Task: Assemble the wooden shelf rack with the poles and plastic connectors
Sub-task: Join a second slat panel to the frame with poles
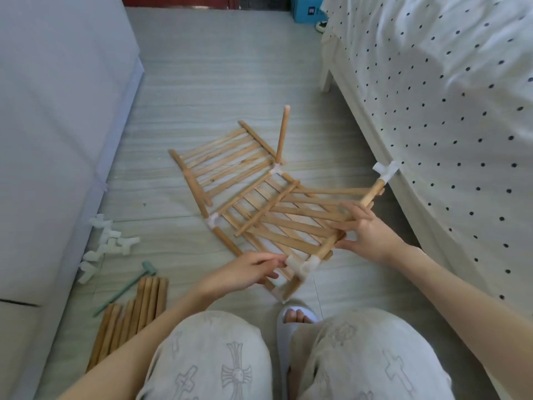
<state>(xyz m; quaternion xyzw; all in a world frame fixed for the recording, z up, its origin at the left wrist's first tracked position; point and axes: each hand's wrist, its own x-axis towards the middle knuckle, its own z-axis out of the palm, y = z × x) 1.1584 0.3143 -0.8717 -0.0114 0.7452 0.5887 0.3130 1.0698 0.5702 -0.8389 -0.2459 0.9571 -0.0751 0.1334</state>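
Note:
A slatted wooden shelf panel (pixel 302 217) is held tilted above another panel that lies on the floor with white plastic connectors at its corners. My right hand (pixel 364 232) grips the raised panel's side rail. My left hand (pixel 251 269) pinches a white plastic connector (pixel 302 262) at the near end of that rail. A second connector (pixel 385 170) caps the rail's far end. One pole (pixel 282 134) stands upright in a corner connector (pixel 275 170). A third slatted panel (pixel 222 166) lies flat further back.
Loose white connectors (pixel 105 245) lie by the grey sofa (pixel 57 125) on the left. A bundle of spare poles (pixel 129 316) and a green mallet (pixel 127 287) rest near my left knee. A dotted bedspread (pixel 447 111) borders the right. My slippered foot (pixel 294 314) is below the rack.

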